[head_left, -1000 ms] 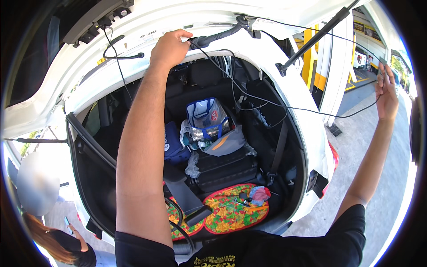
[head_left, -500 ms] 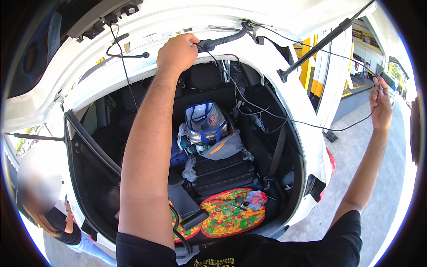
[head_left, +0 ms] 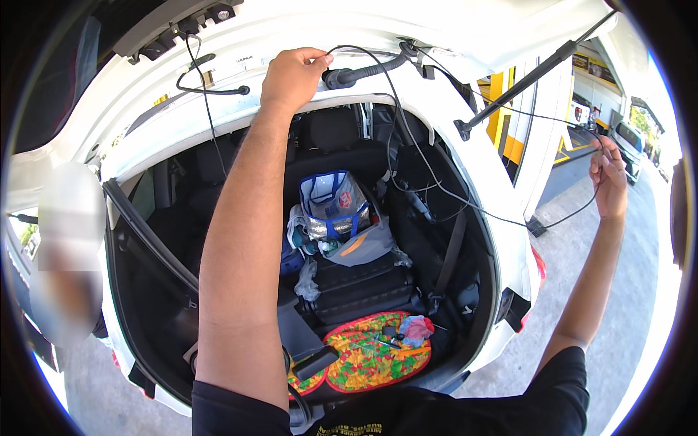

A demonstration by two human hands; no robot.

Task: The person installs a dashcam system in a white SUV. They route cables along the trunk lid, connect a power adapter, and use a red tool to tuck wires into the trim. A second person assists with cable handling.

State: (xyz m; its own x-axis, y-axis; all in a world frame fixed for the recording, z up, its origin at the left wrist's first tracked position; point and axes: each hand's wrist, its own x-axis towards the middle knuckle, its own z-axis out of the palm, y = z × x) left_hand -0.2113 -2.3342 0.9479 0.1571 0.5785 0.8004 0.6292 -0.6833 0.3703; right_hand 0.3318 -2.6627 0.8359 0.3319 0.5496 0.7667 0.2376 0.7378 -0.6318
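Observation:
My left hand pinches a thin black cable at the upper edge of a white car's open rear hatch, beside a thick black corrugated hose. The cable arches over, then hangs in loose loops across the opening. On the right, outside the car, my right hand is raised with fingers closed on a length of the same looping cable. A black strut slants above that hand's side. At top left, a grey trim piece has another wire dangling from it.
The cargo area holds a blue-edged insulated bag, a grey bag, a black suitcase and colourful leaf-patterned mats with small items. A blurred person stands at left. A yellow-and-white garage and parked car are at right.
My right hand has moved down and leftward with the cable. At my left hand the cable now arches higher over the hose. The person at left has shifted to stand higher in view.

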